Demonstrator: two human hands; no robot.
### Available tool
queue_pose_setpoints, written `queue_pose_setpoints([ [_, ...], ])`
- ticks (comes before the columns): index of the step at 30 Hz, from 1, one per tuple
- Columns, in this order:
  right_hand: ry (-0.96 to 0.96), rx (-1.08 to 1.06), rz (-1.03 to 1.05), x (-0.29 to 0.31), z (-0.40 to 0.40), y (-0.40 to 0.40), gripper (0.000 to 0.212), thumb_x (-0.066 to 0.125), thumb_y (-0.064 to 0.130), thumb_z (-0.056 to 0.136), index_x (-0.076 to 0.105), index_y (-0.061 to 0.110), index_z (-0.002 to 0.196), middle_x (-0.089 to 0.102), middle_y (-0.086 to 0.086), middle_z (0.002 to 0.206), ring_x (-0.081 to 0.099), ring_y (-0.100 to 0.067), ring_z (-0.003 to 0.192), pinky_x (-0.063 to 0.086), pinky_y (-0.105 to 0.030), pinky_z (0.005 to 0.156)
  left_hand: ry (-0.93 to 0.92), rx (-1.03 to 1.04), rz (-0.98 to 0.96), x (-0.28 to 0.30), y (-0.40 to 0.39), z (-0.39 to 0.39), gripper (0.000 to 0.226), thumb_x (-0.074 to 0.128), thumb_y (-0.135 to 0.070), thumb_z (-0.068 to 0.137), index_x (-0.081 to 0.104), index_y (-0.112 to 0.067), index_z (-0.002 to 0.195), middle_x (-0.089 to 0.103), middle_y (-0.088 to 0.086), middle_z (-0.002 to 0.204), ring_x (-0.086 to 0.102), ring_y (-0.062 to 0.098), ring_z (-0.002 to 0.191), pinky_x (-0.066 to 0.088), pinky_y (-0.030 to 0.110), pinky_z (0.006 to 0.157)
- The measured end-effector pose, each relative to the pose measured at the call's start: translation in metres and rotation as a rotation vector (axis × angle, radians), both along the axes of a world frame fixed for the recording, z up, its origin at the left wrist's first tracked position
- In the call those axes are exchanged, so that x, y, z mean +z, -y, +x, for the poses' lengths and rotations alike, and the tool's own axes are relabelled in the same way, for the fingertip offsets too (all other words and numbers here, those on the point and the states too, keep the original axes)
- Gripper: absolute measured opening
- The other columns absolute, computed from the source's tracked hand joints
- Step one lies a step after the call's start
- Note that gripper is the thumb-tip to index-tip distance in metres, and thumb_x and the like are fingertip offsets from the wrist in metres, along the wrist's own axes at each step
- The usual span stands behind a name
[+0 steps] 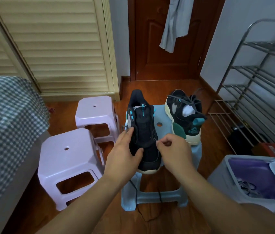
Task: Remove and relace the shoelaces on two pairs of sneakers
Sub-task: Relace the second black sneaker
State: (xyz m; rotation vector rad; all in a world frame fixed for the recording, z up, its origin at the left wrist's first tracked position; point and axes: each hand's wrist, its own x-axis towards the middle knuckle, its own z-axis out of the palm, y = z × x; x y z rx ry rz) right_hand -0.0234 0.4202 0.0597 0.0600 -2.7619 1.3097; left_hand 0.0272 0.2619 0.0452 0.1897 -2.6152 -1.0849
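The head view looks down on a pale blue plastic stool [164, 115] standing on a reddish wooden floor [217, 142], with two black sneakers on its seat. The nearer black sneaker with turquoise eyelet loops and a cream sole [144, 130] stands upright with its toe toward the person and its eyelets bare — no lace runs across the tongue. The left hand [125, 149] grips the sneaker's left side, thumb laid over the front of the upper and fingers reaching up along the eyelet edge. The right hand [173, 149] is curled at the right side of the same sneaker, thumb and forefinger pinching something thin at its edge; what they pinch is too small to tell. A thin black shoelace [134, 184] hangs below the left wrist, down past the stool's front to the floor. The second black sneaker with cream sole and teal heel patch [186, 115] lies tilted on the stool's far right corner, heel toward the person, a dark lace still loosely tangled over it. Two lilac plastic stools [69, 166] stand to the left, a metal shoe rack [258, 78] to the right.
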Motion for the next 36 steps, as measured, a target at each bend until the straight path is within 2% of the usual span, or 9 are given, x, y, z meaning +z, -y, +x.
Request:
queue_pose_setpoints([
  [9, -0.038, -0.070, 0.007, -0.001, -0.003, 0.006, 0.024, 0.066, 0.027, 0.092, 0.064, 0.021, 0.069, 0.061, 0.008, 0.065, 0.056, -0.005, 0.065, 0.039, -0.026, 0.054, -0.006, -0.014, -0.023, -0.004, -0.002, -0.004, 0.071, 0.067, -0.028, 0.096, 0.033, -0.023, 0.157, 0.040, -0.010, 0.157, 0.039, 0.006, 0.141, 0.033, 0.020, 0.112],
  [17, -0.126, -0.066, 0.058, -0.001, -0.003, 0.012, 0.025, 0.067, 0.030, 0.094, 0.065, 0.021, 0.070, 0.062, 0.007, 0.068, 0.058, -0.014, 0.068, 0.047, -0.032, 0.062, 0.006, -0.027, -0.059, -0.001, 0.000, -0.002, 0.072, 0.067, -0.029, 0.096, 0.031, -0.024, 0.158, 0.036, -0.011, 0.159, 0.034, 0.003, 0.143, 0.021, 0.005, 0.104],
  [22, -0.265, -0.023, 0.106, 0.001, -0.004, 0.018, 0.014, 0.071, 0.030, 0.092, 0.072, 0.016, 0.094, 0.071, 0.001, 0.084, 0.064, -0.019, 0.083, 0.050, -0.034, 0.073, 0.024, -0.043, -0.093, 0.000, 0.002, -0.001, 0.073, 0.067, -0.030, 0.096, 0.031, -0.025, 0.158, 0.034, -0.011, 0.161, 0.031, 0.003, 0.144, 0.011, -0.007, 0.097],
  [24, -0.318, 0.023, 0.193, 0.005, -0.008, 0.020, 0.016, 0.070, 0.030, 0.092, 0.070, 0.014, 0.094, 0.069, 0.000, 0.085, 0.063, -0.021, 0.083, 0.047, -0.033, 0.069, 0.024, -0.051, -0.100, 0.001, 0.002, -0.001, 0.073, 0.067, -0.031, 0.096, 0.030, -0.026, 0.159, 0.033, -0.011, 0.162, 0.030, 0.003, 0.145, 0.011, -0.004, 0.101],
  [27, -0.301, 0.030, 0.332, 0.011, -0.015, 0.024, 0.020, 0.065, 0.027, 0.092, 0.061, 0.015, 0.077, 0.061, 0.001, 0.074, 0.057, -0.023, 0.073, 0.038, -0.032, 0.060, 0.020, -0.057, -0.103, 0.002, 0.003, -0.002, 0.073, 0.067, -0.032, 0.095, 0.030, -0.026, 0.159, 0.033, -0.010, 0.162, 0.031, 0.004, 0.146, 0.020, 0.009, 0.109],
  [28, -0.246, 0.015, 0.270, 0.013, -0.019, 0.025, 0.020, 0.065, 0.025, 0.090, 0.061, 0.016, 0.074, 0.061, 0.002, 0.070, 0.056, -0.023, 0.071, 0.038, -0.032, 0.060, 0.019, -0.054, -0.100, 0.002, 0.003, -0.002, 0.073, 0.067, -0.032, 0.095, 0.031, -0.026, 0.158, 0.033, -0.010, 0.162, 0.032, 0.004, 0.146, 0.021, 0.010, 0.109],
  [30, -0.128, 0.014, -0.080, 0.020, -0.029, 0.024, 0.016, 0.067, 0.021, 0.089, 0.065, 0.018, 0.073, 0.062, 0.005, 0.068, 0.058, -0.016, 0.069, 0.042, -0.029, 0.063, 0.024, -0.056, -0.095, 0.003, 0.003, -0.001, 0.073, 0.067, -0.032, 0.095, 0.031, -0.027, 0.158, 0.034, -0.011, 0.161, 0.034, 0.004, 0.145, 0.024, 0.011, 0.109],
  [32, -0.126, 0.030, -0.412, 0.030, -0.034, 0.020, 0.012, 0.065, 0.021, 0.095, 0.069, 0.018, 0.084, 0.066, 0.006, 0.076, 0.062, -0.011, 0.075, 0.049, -0.030, 0.073, 0.039, -0.066, -0.091, 0.005, 0.002, 0.001, 0.072, 0.067, -0.032, 0.095, 0.032, -0.027, 0.158, 0.036, -0.012, 0.160, 0.036, 0.005, 0.144, 0.025, 0.013, 0.109],
  [36, -0.062, 0.095, -0.730, 0.038, -0.041, 0.011, 0.013, 0.050, 0.019, 0.105, 0.061, 0.017, 0.096, 0.067, 0.003, 0.084, 0.066, -0.014, 0.085, 0.057, -0.044, 0.093, -0.017, -0.028, -0.026, 0.019, 0.009, 0.004, 0.057, 0.066, -0.025, 0.097, 0.047, -0.026, 0.150, 0.051, -0.011, 0.147, 0.055, 0.013, 0.126, 0.043, 0.026, 0.110],
])
